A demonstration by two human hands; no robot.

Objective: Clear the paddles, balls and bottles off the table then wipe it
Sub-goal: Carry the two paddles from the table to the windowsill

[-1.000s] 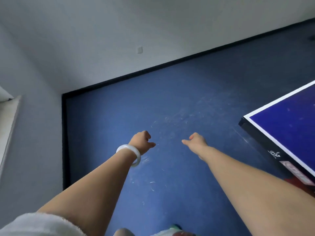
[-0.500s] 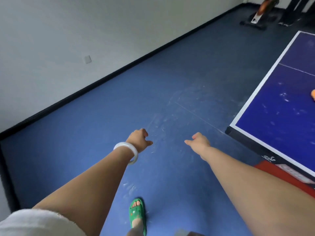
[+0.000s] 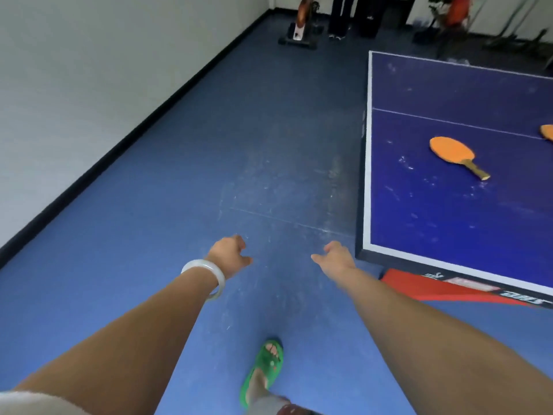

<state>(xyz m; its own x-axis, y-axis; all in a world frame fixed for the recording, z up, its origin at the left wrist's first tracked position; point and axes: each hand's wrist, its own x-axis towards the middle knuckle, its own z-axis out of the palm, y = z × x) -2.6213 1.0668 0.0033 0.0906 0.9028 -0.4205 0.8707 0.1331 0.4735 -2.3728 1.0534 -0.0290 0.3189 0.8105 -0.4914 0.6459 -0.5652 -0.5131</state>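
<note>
Flat on the blue table-tennis surface [image 3: 449, 223], at the right of the scene: an orange paddle [image 3: 452, 152], rubber face up, wooden handle pointing to the near right. Farther right, cut off by the frame edge and lying just past the thin white centre line: part of a second orange paddle [image 3: 547, 132]. Pale specks and smears scattered over the surface around the first paddle. No touching of either paddle by a hand.

Left of the surface's near corner, out over the blue floor [image 3: 134, 250]: left hand [image 3: 229, 257], fingers loosely curled, grasping nothing, a white bangle [image 3: 206, 278] on the wrist. Right hand [image 3: 335, 259] just beside that corner, released, thumb out to the left, also holding nothing.

Below the surface's near end, a red panel [image 3: 434, 290] with white lettering. Between the forearms, near, a foot in a green sandal [image 3: 266, 366]. Along the left, a white wall [image 3: 89, 85] with black skirting [image 3: 149, 127]. Far off, an upright machine [image 3: 300, 25] and a pair of dark-trousered legs [image 3: 339, 16].
</note>
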